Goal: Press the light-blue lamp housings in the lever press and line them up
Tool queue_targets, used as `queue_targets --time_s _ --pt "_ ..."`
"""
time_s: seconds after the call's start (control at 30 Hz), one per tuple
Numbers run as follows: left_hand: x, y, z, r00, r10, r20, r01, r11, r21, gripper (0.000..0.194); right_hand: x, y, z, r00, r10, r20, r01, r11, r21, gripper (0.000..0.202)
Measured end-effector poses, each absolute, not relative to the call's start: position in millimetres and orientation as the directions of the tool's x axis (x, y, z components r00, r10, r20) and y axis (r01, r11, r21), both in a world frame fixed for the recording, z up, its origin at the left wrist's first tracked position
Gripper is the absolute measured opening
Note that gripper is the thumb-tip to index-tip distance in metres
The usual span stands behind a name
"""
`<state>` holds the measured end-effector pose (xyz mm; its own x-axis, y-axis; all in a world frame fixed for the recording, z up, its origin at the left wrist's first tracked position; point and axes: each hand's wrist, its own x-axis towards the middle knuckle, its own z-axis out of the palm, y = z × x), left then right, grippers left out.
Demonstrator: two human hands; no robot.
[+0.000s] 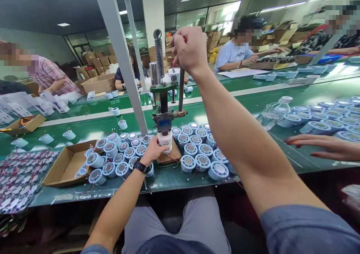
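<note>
A hand-lever press (164, 122) with a tall spring stands on the green bench in front of me. My right hand (191, 48) is raised and closed round the top of the press lever (181, 91). Beneath the ram, my left hand (154, 149) curls its fingers and thumb round a white round housing (165, 138). The housing stands upright on the brown press base (173, 156). The far side of it is hidden. Light-blue round motor housings (129, 153) with grey discs crowd the left of the press, and more such housings (202, 160) sit to its right.
An open cardboard box (60, 168) holds some housings at left, beside a pile of small wired parts (22, 175). A grey post (123, 59) rises behind the bench. A plastic bottle (274, 113) and another person's hand (326, 147) are at right. Co-workers sit across the line.
</note>
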<state>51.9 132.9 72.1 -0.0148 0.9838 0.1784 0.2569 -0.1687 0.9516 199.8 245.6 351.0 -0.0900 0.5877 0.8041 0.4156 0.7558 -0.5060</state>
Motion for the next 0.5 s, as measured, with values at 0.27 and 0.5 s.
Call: queue_targets --time_s 0.27,0.5 --pt "47 127 59 0.008 0.981 0.194 0.202 -0.192 0.960 0.073 252 119 278 -0.106 0.423 0.900 0.327 0.869 -0.370 0.023" --pt "48 126 57 -0.034 0.972 0.234 0.212 -0.222 0.952 0.076 278 28 102 -0.016 0.277 0.961 0.422 0.873 -0.244 0.022"
